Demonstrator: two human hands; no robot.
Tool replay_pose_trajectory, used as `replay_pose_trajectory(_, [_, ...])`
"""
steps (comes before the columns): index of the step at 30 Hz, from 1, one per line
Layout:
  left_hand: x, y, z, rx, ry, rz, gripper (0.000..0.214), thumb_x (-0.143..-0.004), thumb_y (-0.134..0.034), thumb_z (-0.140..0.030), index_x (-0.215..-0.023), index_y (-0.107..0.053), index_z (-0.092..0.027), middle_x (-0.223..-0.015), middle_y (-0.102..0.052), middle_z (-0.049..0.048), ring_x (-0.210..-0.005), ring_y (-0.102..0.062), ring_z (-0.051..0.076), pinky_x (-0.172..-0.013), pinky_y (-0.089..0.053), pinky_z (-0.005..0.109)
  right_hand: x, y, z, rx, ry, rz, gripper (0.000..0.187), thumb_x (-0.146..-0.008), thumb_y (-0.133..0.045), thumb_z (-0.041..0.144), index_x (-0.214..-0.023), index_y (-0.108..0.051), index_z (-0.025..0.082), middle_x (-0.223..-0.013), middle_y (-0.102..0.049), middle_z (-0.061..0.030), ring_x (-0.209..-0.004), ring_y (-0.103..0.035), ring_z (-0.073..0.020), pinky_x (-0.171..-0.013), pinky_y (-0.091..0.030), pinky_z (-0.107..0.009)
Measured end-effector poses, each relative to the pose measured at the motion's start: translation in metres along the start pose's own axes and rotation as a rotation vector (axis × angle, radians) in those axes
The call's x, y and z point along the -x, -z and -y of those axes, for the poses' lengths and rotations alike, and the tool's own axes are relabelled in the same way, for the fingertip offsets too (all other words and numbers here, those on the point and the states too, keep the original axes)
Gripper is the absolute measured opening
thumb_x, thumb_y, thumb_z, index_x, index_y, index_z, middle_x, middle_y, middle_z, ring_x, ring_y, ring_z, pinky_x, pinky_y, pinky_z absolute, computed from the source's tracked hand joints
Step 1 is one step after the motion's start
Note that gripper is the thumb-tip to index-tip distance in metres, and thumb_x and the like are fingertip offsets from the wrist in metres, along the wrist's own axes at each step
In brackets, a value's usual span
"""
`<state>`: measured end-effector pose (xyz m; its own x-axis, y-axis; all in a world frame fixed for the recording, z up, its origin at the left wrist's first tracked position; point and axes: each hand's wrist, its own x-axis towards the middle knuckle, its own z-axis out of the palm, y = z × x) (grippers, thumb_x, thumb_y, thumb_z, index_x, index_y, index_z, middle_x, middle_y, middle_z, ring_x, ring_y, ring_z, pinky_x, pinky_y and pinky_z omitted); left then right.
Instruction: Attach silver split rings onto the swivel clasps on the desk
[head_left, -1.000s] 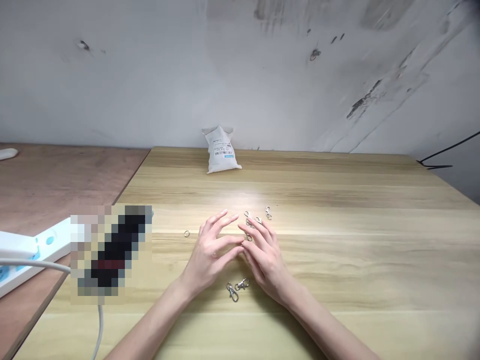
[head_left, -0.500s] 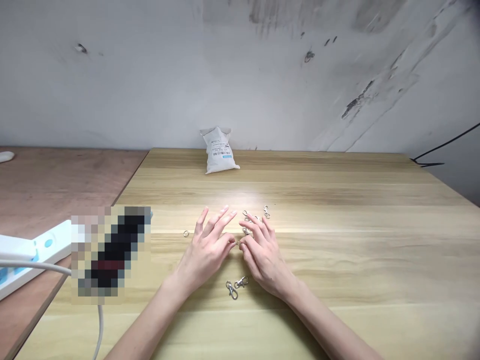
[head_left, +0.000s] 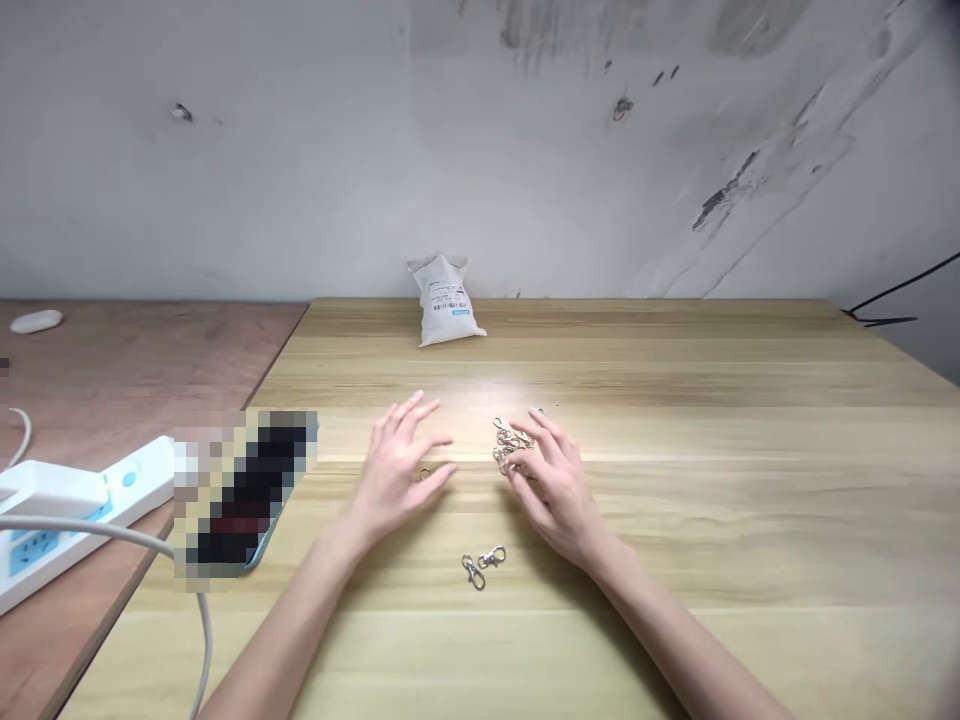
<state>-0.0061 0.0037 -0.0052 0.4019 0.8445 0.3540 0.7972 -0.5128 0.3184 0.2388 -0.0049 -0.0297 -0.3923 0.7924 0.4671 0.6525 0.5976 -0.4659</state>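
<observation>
My left hand [head_left: 395, 475] rests low over the light wooden table [head_left: 675, 520], its fingers spread and holding nothing. Just beside its fingertips lies a small metal split ring [head_left: 424, 474]. My right hand [head_left: 553, 488] stands a little apart, its fingertips against a tangled cluster of silver swivel snap clasps [head_left: 508, 447], and part of the cluster is hidden behind those fingers. Nearer me, a linked pair of swivel clasps [head_left: 481, 568] lies between my two wrists, touched by neither hand.
A white printed bag [head_left: 445, 302] stands near the table's back edge by a stained wall. To the left are a pixelated object [head_left: 244, 490], a white power strip [head_left: 82, 510] with its cable, and a lower reddish wooden board [head_left: 135, 370].
My hands have moved apart. The split ring now lies further right, close to my left hand. The clasps have bunched into a tighter cluster beside my right hand.
</observation>
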Motion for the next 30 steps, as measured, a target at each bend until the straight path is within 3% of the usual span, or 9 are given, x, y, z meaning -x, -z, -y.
replay_pose_trajectory(4, [0.004, 0.022, 0.032, -0.013, 0.018, 0.108, 0.025, -0.083, -0.066, -0.042, -0.101, -0.07, -0.026, -0.145, -0.045, 0.0091, -0.141, -0.029, 0.034, -0.109, -0.031, 0.061, -0.002, 0.001, -0.019, 0.067, -0.001, -0.01, 0.016, -0.094, -0.053, 0.025, -0.101, -0.066, 0.024, -0.129, -0.056, -0.0106, -0.136, -0.035, -0.0317, -0.1, -0.038, -0.055])
replay_pose_trajectory(7, [0.007, 0.028, 0.04, -0.012, 0.004, 0.144, 0.023, -0.083, -0.067, -0.044, -0.098, -0.072, -0.027, -0.146, -0.044, 0.0075, -0.142, -0.028, 0.035, -0.108, -0.031, 0.063, -0.002, 0.008, -0.018, 0.099, 0.038, -0.027, 0.021, -0.092, -0.056, 0.026, -0.111, -0.065, 0.025, -0.131, -0.055, -0.0119, -0.135, -0.037, -0.0325, -0.098, -0.04, -0.054])
replay_pose_trajectory(9, [0.008, 0.025, 0.039, -0.014, -0.03, 0.163, 0.019, -0.084, -0.067, -0.04, -0.097, -0.073, -0.028, -0.147, -0.044, 0.0062, -0.142, -0.029, 0.033, -0.108, -0.03, 0.063, -0.001, 0.015, -0.01, 0.077, 0.106, 0.047, 0.023, -0.09, -0.059, 0.025, -0.112, -0.066, 0.024, -0.131, -0.055, -0.0119, -0.131, -0.042, -0.0312, -0.097, -0.043, -0.051])
replay_pose_trajectory(11, [0.008, 0.021, 0.036, -0.018, -0.068, 0.185, 0.016, -0.085, -0.066, -0.038, -0.096, -0.073, -0.028, -0.146, -0.045, 0.0056, -0.141, -0.03, 0.032, -0.109, -0.029, 0.061, 0.0, 0.021, 0.001, 0.01, 0.211, 0.209, 0.019, -0.088, -0.062, 0.028, -0.106, -0.068, 0.025, -0.121, -0.061, -0.0098, -0.124, -0.048, -0.0284, -0.097, -0.044, -0.049])
replay_pose_trajectory(15, [0.006, 0.014, 0.029, -0.009, -0.122, 0.201, 0.014, -0.088, -0.063, -0.035, -0.09, -0.074, -0.028, -0.142, -0.05, 0.0059, -0.14, -0.033, 0.03, -0.11, -0.03, 0.058, 0.003, 0.024, 0.017, -0.05, 0.268, 0.372, 0.012, -0.088, -0.063, 0.03, -0.096, -0.072, 0.026, -0.112, -0.063, -0.0068, -0.116, -0.052, -0.0246, -0.097, -0.043, -0.045])
replay_pose_trajectory(19, [0.003, 0.01, 0.023, 0.018, -0.148, 0.214, 0.015, -0.09, -0.06, -0.033, -0.093, -0.075, -0.028, -0.141, -0.051, 0.0069, -0.14, -0.033, 0.03, -0.108, -0.034, 0.055, 0.005, 0.02, 0.019, -0.02, 0.283, 0.355, 0.018, -0.093, -0.056, 0.023, -0.089, -0.073, 0.025, -0.108, -0.064, -0.0063, -0.111, -0.054, -0.023, -0.093, -0.044, -0.043])
replay_pose_trajectory(24, [0.003, 0.004, 0.019, 0.052, -0.153, 0.217, 0.017, -0.092, -0.057, -0.031, -0.096, -0.073, -0.026, -0.141, -0.05, 0.0073, -0.141, -0.032, 0.028, -0.107, -0.037, 0.053, 0.005, 0.02, 0.018, 0.01, 0.297, 0.376, 0.015, -0.093, -0.057, 0.028, -0.095, -0.072, 0.024, -0.112, -0.063, -0.0073, -0.115, -0.051, -0.0251, -0.094, -0.043, -0.046])
replay_pose_trajectory(30, [0.005, 0.004, 0.015, 0.152, -0.038, 0.315, 0.015, -0.092, -0.054, -0.029, -0.093, -0.066, -0.02, -0.151, -0.037, 0.009, -0.147, -0.019, 0.029, -0.112, -0.031, 0.055, 0.008, 0.01, 0.021, 0.024, 0.285, 0.335, 0.013, -0.083, -0.056, 0.01, -0.079, -0.064, 0.02, -0.095, -0.065, -0.0053, -0.111, -0.056, -0.0226, -0.098, -0.043, -0.043])
